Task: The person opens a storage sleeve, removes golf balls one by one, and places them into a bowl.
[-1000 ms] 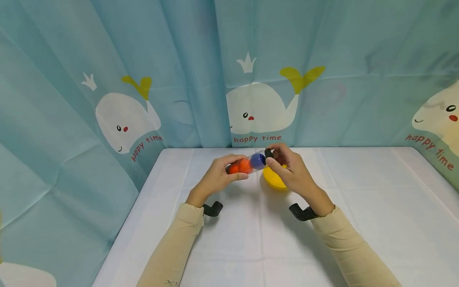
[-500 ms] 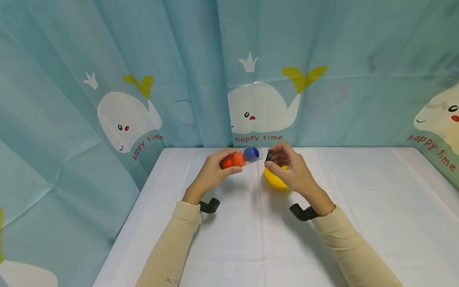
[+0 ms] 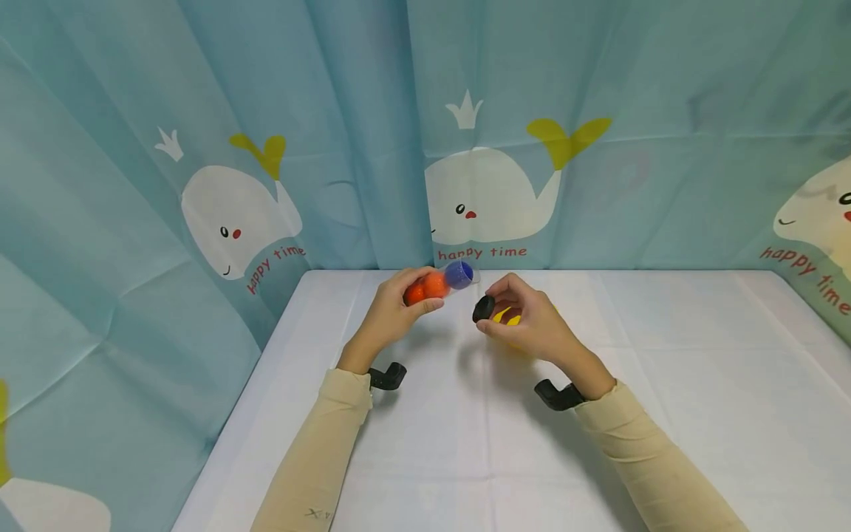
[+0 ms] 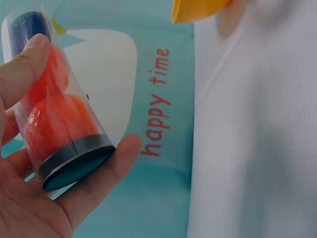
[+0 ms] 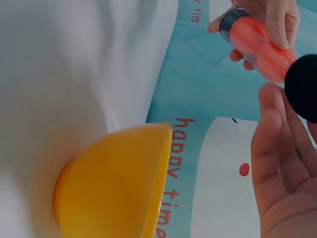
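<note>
Bowl (image 5: 114, 178): plain yellow. Left of bowl: tube (image 4: 59, 94) clear, balls (image 4: 62, 121) inside orange-red, piece (image 3: 459, 274) at one end deep blue, base (image 4: 77, 158) black. Just left of bowl: cap (image 3: 484, 308) solid black. Under bowl: cloth (image 3: 432, 458) white. Beyond bowl: curtain (image 3: 359, 111) pale blue-green, printed with white whales (image 3: 488, 196), yellow-green tails (image 3: 564, 142), white crowns (image 3: 465, 111), red "happy time" lettering (image 3: 482, 253). Nearer side of bowl: sleeves (image 3: 315, 443) beige, left one with small dark marking (image 3: 316, 513); wrist mounts (image 3: 388, 377) black.
</note>
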Demonstrator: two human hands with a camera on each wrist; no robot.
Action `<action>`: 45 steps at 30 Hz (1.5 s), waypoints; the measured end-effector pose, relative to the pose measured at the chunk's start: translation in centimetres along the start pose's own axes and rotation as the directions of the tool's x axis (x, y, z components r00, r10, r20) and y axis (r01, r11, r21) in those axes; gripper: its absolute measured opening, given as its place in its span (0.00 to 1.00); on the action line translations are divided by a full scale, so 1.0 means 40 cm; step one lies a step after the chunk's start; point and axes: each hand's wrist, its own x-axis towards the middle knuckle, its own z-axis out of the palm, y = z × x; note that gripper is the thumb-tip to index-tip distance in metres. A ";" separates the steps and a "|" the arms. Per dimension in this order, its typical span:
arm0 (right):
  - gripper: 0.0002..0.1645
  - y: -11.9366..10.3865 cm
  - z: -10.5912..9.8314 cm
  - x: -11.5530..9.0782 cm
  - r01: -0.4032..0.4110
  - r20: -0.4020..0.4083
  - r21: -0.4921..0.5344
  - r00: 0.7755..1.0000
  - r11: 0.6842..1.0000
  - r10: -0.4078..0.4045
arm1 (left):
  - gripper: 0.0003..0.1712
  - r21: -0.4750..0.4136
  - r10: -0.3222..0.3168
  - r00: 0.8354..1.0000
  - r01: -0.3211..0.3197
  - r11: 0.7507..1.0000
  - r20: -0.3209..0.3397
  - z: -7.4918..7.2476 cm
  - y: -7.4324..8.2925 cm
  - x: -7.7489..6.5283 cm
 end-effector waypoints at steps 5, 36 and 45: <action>0.28 0.002 0.015 0.000 -0.020 0.040 -0.006 0.999 1.000 0.021 | 0.29 -0.001 -0.015 1.000 0.015 1.000 -0.006 -0.001 -0.003 0.000; 0.27 0.016 0.100 -0.001 -0.054 0.042 0.006 0.998 0.999 0.054 | 0.32 0.032 -0.003 0.999 0.005 0.999 -0.055 0.004 -0.015 0.006; 0.28 0.020 0.129 -0.007 -0.065 0.061 -0.069 0.996 0.996 0.070 | 0.33 0.060 0.002 0.998 0.002 0.998 -0.065 0.006 -0.018 0.007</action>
